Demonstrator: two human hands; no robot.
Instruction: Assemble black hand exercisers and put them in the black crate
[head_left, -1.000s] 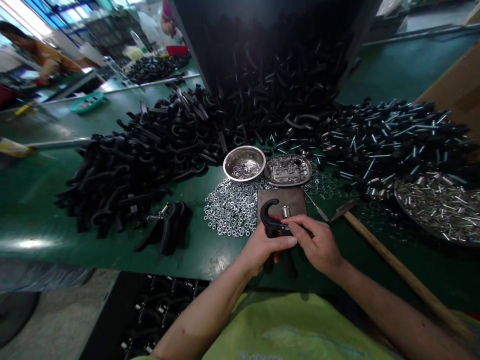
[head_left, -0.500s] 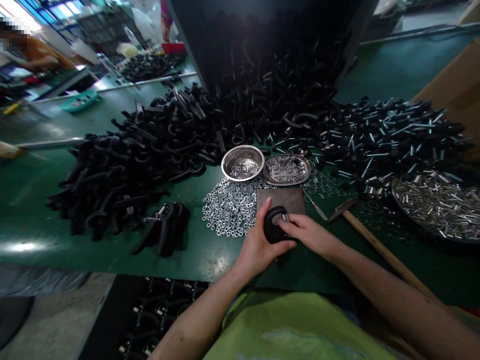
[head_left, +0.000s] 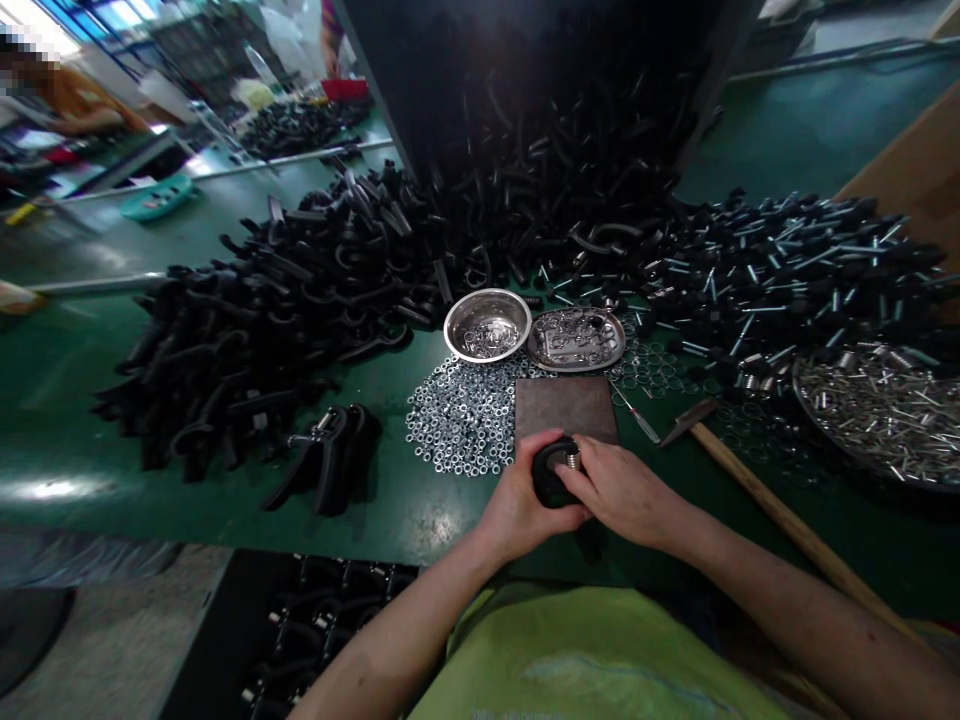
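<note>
A black plastic hand grip piece [head_left: 551,480] with a curved end is held upright in front of me. My left hand [head_left: 517,505] is wrapped round it, the thumb along its near side. My right hand [head_left: 619,490] pinches a metal coil spring [head_left: 573,460] against the grip's right side; its fingertips are partly hidden. Behind the hands lies a dark metal plate [head_left: 566,408] on the green table. Silver nuts [head_left: 457,420] are heaped left of the plate. To the left stand finished-looking black hand grips [head_left: 330,455] with springs.
Behind the plate sit a steel bowl [head_left: 487,328] and a steel tray [head_left: 576,340] of small rings. A screwdriver [head_left: 637,422] and hammer [head_left: 772,505] lie right. Black handles [head_left: 262,320], knobbed screws [head_left: 780,260] and a basin of springs [head_left: 885,410] surround them. Another person [head_left: 75,100] is far left.
Both hands have come slightly nearer to me with the grip piece, uncovering more of the plate. My left thumb and fingers have closed more around it, and my right hand has turned over the spring.
</note>
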